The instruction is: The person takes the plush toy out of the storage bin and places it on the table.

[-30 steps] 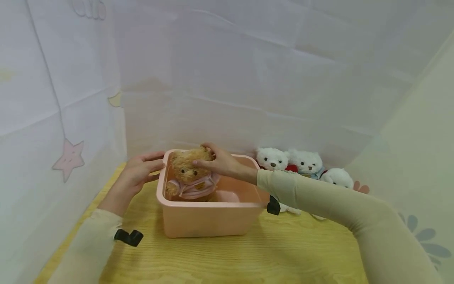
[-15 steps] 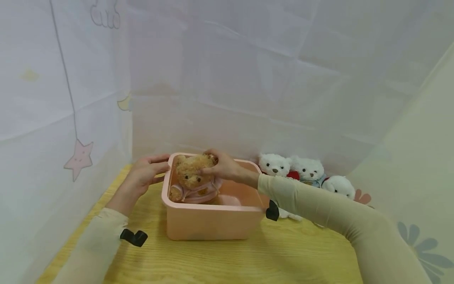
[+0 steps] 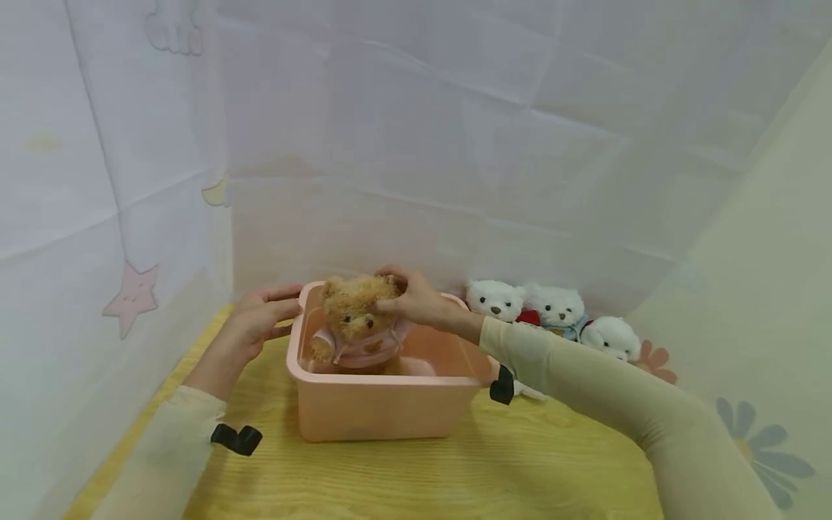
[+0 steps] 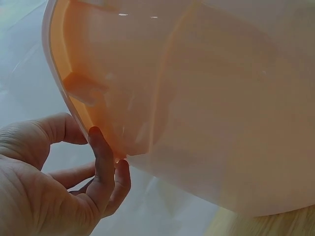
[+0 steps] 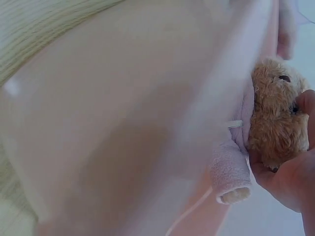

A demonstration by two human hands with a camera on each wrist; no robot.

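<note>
A brown teddy bear (image 3: 354, 325) in a pink hoodie sits upright in the far left part of a peach plastic tub (image 3: 383, 408) on a yellow wooden table. My right hand (image 3: 409, 300) grips the bear's head from the right; in the right wrist view the bear (image 5: 275, 123) lies in that hand (image 5: 288, 182). My left hand (image 3: 256, 325) rests against the tub's left rim with fingers nearly straight. In the left wrist view the left fingers (image 4: 101, 167) touch the tub's outer wall (image 4: 197, 98).
Three white teddy bears (image 3: 552, 318) sit in a row against the back wall, right of the tub. White sheets with star and flower prints close in the table on left, back and right. Bare tabletop (image 3: 416, 477) lies in front of the tub.
The bear has been raised slightly and set more upright in the tub, still held by my right hand. My left hand stays at the tub's left rim.
</note>
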